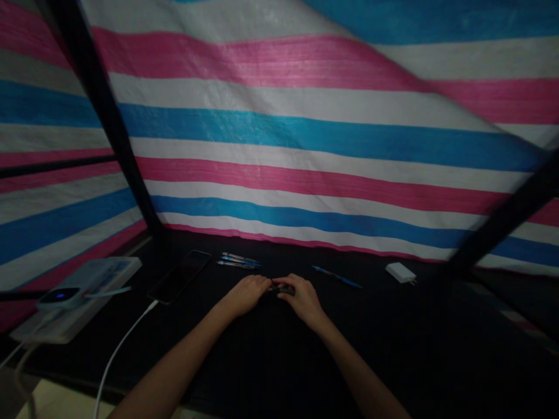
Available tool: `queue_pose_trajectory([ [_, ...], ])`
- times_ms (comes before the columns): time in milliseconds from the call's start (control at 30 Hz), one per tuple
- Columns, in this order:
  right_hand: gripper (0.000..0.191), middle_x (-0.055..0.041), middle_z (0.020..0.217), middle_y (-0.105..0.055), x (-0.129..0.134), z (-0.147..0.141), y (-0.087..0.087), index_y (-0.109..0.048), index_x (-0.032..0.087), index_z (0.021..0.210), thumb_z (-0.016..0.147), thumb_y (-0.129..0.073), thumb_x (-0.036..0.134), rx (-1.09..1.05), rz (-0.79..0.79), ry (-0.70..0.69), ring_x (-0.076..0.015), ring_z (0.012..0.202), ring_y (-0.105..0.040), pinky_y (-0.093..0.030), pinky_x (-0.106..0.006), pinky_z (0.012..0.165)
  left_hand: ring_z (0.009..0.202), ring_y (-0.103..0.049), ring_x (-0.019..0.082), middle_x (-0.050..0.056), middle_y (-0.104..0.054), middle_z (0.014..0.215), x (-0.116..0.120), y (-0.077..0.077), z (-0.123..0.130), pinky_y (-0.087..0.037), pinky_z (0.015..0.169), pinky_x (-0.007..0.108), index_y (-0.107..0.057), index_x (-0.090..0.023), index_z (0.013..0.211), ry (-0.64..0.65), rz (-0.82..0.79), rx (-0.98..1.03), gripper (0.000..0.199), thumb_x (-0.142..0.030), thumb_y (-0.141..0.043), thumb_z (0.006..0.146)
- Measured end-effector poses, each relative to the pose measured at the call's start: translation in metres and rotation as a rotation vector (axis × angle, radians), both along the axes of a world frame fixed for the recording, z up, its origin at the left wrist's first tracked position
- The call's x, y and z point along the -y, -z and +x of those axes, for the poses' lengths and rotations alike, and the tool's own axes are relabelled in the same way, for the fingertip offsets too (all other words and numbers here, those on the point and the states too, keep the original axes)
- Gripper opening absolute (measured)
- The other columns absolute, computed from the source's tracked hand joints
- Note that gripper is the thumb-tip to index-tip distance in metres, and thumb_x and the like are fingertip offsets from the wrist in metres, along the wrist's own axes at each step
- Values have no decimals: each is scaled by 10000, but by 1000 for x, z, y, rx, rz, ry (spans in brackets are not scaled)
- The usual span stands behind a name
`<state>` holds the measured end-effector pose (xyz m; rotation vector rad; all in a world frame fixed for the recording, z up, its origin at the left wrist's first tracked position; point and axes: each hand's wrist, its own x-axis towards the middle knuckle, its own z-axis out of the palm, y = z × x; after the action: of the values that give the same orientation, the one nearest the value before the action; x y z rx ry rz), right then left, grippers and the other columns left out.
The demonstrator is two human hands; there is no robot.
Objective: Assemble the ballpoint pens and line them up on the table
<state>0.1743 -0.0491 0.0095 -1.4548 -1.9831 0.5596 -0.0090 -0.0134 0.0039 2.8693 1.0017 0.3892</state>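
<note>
Both hands meet over the middle of the black table. My left hand [250,293] is closed, its fingertips at the left end of a small dark object [282,288] with a lighter spot. My right hand [303,297] pinches the same object from the right, thumb below and fingers above. The dim light and the fingers hide what kind of thing it is. Just beyond my left hand lie several slim pens [239,260] side by side. A single blue pen [336,276] lies slantwise to the right of my right hand.
A phone [181,276] with a white cable [124,334] lies on the left. Farther left, a power bank [63,297] with a lit display rests on a pale box [111,291]. A white charger [400,272] is at right. Black frame poles [109,110] and striped sheeting [305,134] enclose the table [271,361].
</note>
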Motion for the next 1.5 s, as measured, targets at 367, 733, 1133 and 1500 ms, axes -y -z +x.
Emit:
queue_pose_trajectory([
  [367, 214, 42, 728, -671, 2, 4, -4, -644, 273, 890, 826, -445, 314, 94, -63, 40, -141, 748, -600, -375, -242, 665, 847, -540, 167, 42, -584, 882, -3, -3, -4, -400, 774, 284, -516, -159, 918, -37, 0, -8, 178, -105, -354, 870],
  [733, 194, -14, 866, -657, 0, 21, -10, -640, 213, 873, 820, -461, 265, 117, 24, -26, -152, 813, -587, -399, -248, 739, 834, -547, 165, 36, -589, 876, -4, -6, -10, -392, 748, 269, -525, -164, 904, -82, -50, 43, 183, -119, -350, 870],
  [1133, 228, -45, 875, -634, 3, 17, -11, -624, 188, 900, 856, -412, 259, 234, 117, -38, -153, 837, -572, -406, -250, 766, 805, -541, 152, 24, -585, 866, -2, -5, -5, -388, 717, 247, -528, -169, 884, -43, -103, 89, 195, -108, -344, 862],
  [1500, 249, -48, 907, -630, 4, 23, -18, -630, 194, 948, 860, -404, 249, 252, 161, -41, -158, 853, -566, -409, -266, 786, 841, -547, 157, 20, -586, 884, -5, -3, -6, -395, 742, 258, -527, -181, 931, -84, -107, 160, 179, -186, -352, 889],
])
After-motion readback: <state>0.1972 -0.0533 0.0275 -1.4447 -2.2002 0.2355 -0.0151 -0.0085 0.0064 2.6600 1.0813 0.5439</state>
